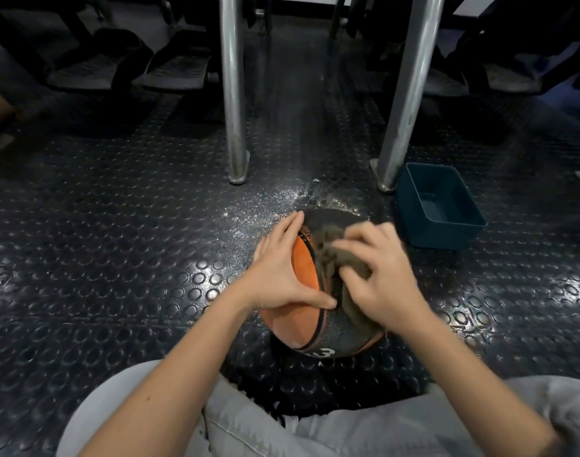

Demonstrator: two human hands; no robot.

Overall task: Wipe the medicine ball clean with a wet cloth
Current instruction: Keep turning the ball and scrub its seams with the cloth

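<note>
On the studded floor (117, 225), count and placement, left to right. One left hand (278, 275), fingers spread flat on the orange panel at 9 o'clock of the one medicine ball (303, 291), I judge to stop it rolling. One brown cloth (334, 258) is bunched over the dark panel. One right hand (381, 282), blurred, grips it with curled fingers, pressing to scrub. One blue tub (447, 237) at 2 o'clock, handy for rewetting. Two steel legs (232, 94) at 12.

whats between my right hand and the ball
A bunched brown cloth, gripped by the right hand against the medicine ball, in the head view.
</note>
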